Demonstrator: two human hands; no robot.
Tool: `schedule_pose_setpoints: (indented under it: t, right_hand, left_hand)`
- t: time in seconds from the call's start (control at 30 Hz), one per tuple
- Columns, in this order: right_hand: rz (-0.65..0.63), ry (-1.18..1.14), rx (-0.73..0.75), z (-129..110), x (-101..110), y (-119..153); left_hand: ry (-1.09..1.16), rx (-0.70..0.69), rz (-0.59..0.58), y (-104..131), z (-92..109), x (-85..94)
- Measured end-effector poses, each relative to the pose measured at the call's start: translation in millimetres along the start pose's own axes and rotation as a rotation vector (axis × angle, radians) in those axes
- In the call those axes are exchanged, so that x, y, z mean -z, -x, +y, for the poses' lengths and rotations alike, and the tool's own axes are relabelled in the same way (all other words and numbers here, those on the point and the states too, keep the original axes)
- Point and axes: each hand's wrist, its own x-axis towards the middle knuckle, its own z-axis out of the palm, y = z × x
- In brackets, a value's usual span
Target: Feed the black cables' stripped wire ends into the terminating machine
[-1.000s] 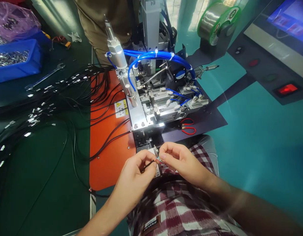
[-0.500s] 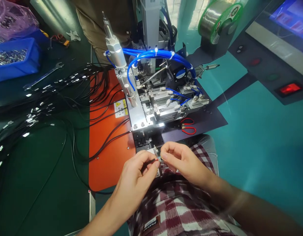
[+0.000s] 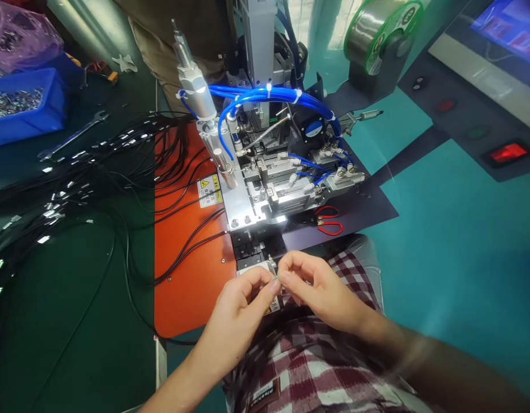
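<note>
My left hand [image 3: 243, 298] is closed in a pinch on a thin cable end [image 3: 274, 279], just in front of the machine's near edge. Facing it, my right hand [image 3: 314, 287] pinches at the same spot, its fingertips almost touching the left ones. What the right fingertips hold is too small to make out. Beyond both hands stands a metal machine [image 3: 265, 189] with blue air tubes [image 3: 277, 94]. Several black cables [image 3: 191, 244] run from it over the orange base plate [image 3: 191, 304].
At the left lie a cable bundle [image 3: 97, 172], a wrench [image 3: 73, 136] and a blue bin [image 3: 28, 115] of metal parts. Red-handled scissors [image 3: 330, 228] rest right of the machine. A solder spool [image 3: 379, 34] and a control box [image 3: 475, 109] are at the right; a person [image 3: 162, 57] stands behind.
My right hand has moved slightly left and its fingertips now meet the cable end at my left fingertips. The dark cable part seen in my left hand before is now hidden.
</note>
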Motion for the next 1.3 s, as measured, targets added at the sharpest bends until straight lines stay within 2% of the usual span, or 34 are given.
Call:
schedule_pose_setpoints:
  t: [0.2, 0.47, 0.6, 0.67, 0.83, 0.9, 1.1, 1.3]
  right_hand:
    - [-0.023, 0.013, -0.011, -3, 0, -1]
    - [-0.071, -0.067, -0.056, -6, 3, -2]
    - [-0.067, -0.048, -0.054, -4, 3, -3]
    - [-0.041, -0.043, -0.043, -4, 5, -8]
    - [0.022, -0.015, -0.016, -4, 14, -34]
    - [0.009, -0.007, -0.024, -2, 15, -44]
    - [0.015, -0.068, -0.056, 15, 10, -63]
    - [0.048, -0.065, -0.116, 19, 8, -66]
  left_hand:
    - [-0.293, -0.102, 0.043, 6, -5, 3.4]
    - [-0.111, -0.075, 0.009, 1, 3, 2.5]
    - [-0.145, -0.027, -0.066, -1, 4, 7.2]
    - [-0.210, -0.051, -0.047, -1, 4, 10.5]
    - [-0.496, -0.246, 0.260, -6, -5, 23.2]
    - [-0.569, -0.351, 0.317, -13, -15, 30.8]
    - [-0.739, -0.534, 0.235, -28, -39, 50.9]
    - [-0.803, -0.623, 0.227, -30, -41, 56.3]
